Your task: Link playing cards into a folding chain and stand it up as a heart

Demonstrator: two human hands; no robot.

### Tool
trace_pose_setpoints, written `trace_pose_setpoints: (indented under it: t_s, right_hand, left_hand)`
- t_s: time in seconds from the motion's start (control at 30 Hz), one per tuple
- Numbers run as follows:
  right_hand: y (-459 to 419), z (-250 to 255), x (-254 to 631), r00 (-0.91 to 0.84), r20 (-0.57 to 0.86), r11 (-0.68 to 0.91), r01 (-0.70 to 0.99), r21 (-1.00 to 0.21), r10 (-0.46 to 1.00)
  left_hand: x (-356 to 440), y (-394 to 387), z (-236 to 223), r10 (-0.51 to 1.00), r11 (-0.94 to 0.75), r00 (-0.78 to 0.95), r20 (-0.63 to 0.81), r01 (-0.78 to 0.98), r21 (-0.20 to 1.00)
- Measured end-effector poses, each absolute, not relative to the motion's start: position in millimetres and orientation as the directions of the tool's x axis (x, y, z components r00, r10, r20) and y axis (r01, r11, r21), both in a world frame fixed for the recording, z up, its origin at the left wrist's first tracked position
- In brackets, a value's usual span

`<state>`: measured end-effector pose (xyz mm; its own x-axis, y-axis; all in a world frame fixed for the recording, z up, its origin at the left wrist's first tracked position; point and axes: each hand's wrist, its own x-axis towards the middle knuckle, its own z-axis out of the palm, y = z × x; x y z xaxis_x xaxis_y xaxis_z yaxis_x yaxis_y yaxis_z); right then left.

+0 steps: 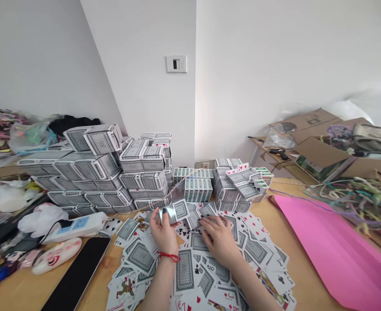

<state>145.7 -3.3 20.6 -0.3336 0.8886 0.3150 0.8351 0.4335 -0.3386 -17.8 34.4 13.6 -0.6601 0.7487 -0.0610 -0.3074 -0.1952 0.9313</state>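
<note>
My left hand (164, 235) grips playing cards (181, 210) between thumb and fingers, grey patterned backs up, with glare on the nearer one. I cannot tell how many it holds. A red string bracelet is round that wrist. My right hand (221, 239) lies palm down over the spread pile, fingers loosely stretched and touching face-down cards (194, 218). Loose playing cards (184, 270) cover the table under and around both hands, some face up, some face down. A joker card (125, 287) lies face up at the pile's lower left.
Card-covered blocks (93, 166) stand stacked at the back left, with more blocks (225, 185) at the back right. Between them sit green-patterned card boxes (198, 189). A black phone (77, 276) lies left, pink paper (335, 255) right. Open cardboard boxes (326, 160) and pipe cleaners (365, 198) fill the far right.
</note>
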Motion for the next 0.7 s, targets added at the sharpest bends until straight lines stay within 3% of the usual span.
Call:
trace_pose_setpoints:
  t_s: [0.1,0.23,0.43,0.53,0.7]
  right_hand:
    - [-3.7,14.4,147.1,-0.286,0.392,0.436,0.818,-0.375,0.874]
    - [1.7,0.5,151.5,-0.040,0.472,0.245,0.891,-0.382,0.881]
    - [10.0,-12.4,151.8,0.064,0.397,0.095,0.925,-0.367,0.915]
    - [11.7,-13.3,154.2,0.136,0.372,0.035,0.907,-0.419,0.918]
    - [11.7,-6.9,160.7,0.084,0.388,0.195,0.756,-0.624,0.918]
  left_hand:
    - [-18.3,34.5,13.9,0.743,-0.175,-0.667,-0.050,-0.267,0.948]
    - [-17.9,34.4,13.0,0.755,-0.145,-0.653,-0.053,-0.246,0.959]
    - [-13.8,33.5,12.9,0.845,-0.103,-0.533,-0.052,-0.259,0.960]
    - [-10.0,32.6,14.5,0.881,-0.091,-0.472,-0.034,-0.240,0.967]
    - [-4.8,31.6,12.3,0.927,-0.061,-0.373,-0.037,-0.249,0.967]
